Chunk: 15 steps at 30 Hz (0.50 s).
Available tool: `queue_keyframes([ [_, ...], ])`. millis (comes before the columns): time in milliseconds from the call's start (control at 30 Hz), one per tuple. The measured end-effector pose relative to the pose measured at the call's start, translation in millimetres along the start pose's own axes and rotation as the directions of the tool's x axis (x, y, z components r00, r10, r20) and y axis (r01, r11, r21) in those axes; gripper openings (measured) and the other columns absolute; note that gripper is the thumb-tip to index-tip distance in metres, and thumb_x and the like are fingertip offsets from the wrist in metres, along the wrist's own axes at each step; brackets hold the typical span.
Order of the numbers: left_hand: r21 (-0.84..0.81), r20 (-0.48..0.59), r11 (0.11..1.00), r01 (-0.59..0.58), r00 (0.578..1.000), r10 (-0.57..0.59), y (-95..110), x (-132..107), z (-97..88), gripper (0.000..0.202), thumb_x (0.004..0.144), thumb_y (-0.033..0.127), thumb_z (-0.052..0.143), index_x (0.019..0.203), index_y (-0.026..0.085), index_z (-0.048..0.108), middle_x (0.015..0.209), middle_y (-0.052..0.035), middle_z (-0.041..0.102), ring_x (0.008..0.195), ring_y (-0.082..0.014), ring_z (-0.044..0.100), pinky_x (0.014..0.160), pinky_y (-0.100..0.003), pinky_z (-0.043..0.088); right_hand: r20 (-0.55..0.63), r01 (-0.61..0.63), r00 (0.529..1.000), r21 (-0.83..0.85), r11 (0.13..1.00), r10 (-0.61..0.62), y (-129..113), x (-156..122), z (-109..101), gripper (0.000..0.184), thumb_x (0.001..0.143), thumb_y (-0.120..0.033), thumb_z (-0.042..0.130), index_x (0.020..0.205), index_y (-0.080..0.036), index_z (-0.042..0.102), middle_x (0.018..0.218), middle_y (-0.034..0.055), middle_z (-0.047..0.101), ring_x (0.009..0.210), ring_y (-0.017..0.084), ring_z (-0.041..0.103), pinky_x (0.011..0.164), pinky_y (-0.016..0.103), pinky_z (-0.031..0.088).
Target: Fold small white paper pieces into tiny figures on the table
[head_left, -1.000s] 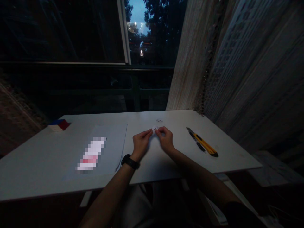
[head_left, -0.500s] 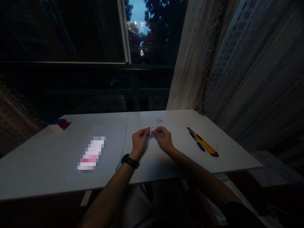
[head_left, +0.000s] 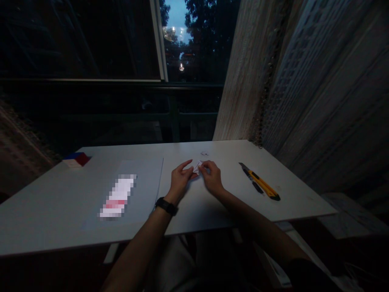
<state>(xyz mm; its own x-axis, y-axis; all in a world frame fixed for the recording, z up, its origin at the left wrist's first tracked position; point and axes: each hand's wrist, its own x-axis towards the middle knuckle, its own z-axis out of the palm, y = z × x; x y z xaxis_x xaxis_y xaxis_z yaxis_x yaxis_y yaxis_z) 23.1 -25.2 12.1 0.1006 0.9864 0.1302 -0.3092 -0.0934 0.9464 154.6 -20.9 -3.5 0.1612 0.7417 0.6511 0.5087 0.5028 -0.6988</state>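
Note:
A small folded piece of white paper (head_left: 197, 166) with dark lines on it is between my two hands, just above the table. My left hand (head_left: 181, 177), below a black wristwatch, holds the paper's left side with its thumb, while the index finger is lifted away. My right hand (head_left: 212, 176) pinches the right side between thumb and fingers. The fingers cover part of the paper, so its full shape is hidden. Just beyond the hands lies another small white paper piece (head_left: 204, 153).
On the right of the white table (head_left: 194, 219) lie a yellow utility knife (head_left: 264, 184), blade out, and a black pen (head_left: 254, 183). Paper sheets (head_left: 148, 182) and a blurred-out bright rectangle (head_left: 118, 196) are on the left. A red, blue and white block (head_left: 75, 159) stands far left.
My left index finger has lifted and its hand has opened slightly, shifting a little right. The paper has turned between my fingers. My right hand stays almost in place.

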Motion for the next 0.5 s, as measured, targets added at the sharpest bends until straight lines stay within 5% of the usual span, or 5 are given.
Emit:
queue_keyframes([
  [300,0.103,0.004,0.99,-0.091,0.996,0.091,-5.2,-1.1,4.5,0.053,0.065,0.036,0.069,0.11,0.01,0.06,0.074,-0.0077,0.07,0.065,-0.0168,0.066,0.07,-0.031,0.053,-0.047,0.009,0.999,-0.056,0.998,-0.012,-2.6,-2.2,-0.1,0.013,0.081,-0.027,0.048,0.07,-0.021,0.048,0.074,0.0013,0.05,0.075,0.017,0.048,0.07,0.03,0.038],
  [500,0.373,-0.011,0.899,-0.228,0.968,0.25,-12.2,-2.7,3.0,0.04,0.069,0.038,0.065,0.101,0.014,0.066,0.092,-0.0093,0.07,0.081,-0.0199,0.065,0.077,-0.031,0.051,-0.051,0.019,0.998,-0.059,0.998,-0.022,-1.7,-0.5,-1.0,0.014,0.08,-0.027,0.05,0.068,-0.021,0.048,0.072,0.0007,0.05,0.075,0.017,0.048,0.07,0.03,0.037],
])
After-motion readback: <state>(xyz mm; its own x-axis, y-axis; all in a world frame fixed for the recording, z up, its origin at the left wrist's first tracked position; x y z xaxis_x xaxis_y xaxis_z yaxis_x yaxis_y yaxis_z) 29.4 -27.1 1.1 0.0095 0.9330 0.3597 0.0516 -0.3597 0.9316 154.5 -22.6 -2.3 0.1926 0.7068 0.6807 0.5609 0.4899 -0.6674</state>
